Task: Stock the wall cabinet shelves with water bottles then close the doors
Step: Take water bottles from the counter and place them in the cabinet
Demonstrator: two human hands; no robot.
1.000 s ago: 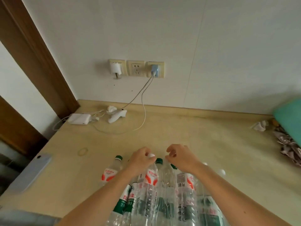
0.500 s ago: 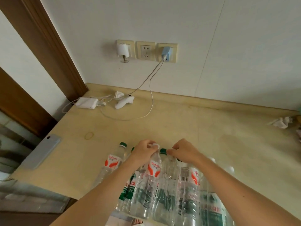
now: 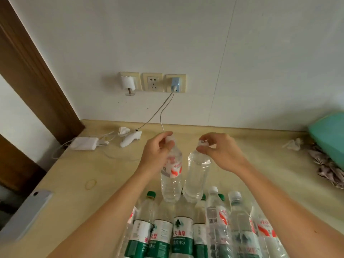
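Two clear bottles held up above the beige counter (image 3: 232, 164), each gripped at its white cap. Left hand (image 3: 158, 155) curled round the cap of the red-labelled bottle (image 3: 171, 174); red and white label, lettering too blurred to read. Right hand (image 3: 221, 152) pinched the cap of the plain bottle (image 3: 196, 175), no label showing on the side seen. Bottoms of both hung just over the bottle cluster (image 3: 195, 229) standing at the counter's near edge. In that cluster: green caps, white-and-green labels with a dark mountain triangle, characters partly readable as 山泉 and 水; further right, white caps, red-and-white labels and a barcode. Further back, against the wall: white adapter (image 3: 85, 143), white handle-shaped device (image 3: 130, 139), cables up to the triple wall socket (image 3: 152, 82). Grey phone (image 3: 28, 213) at far left, rubber band (image 3: 90, 183) flat on the counter nearby.
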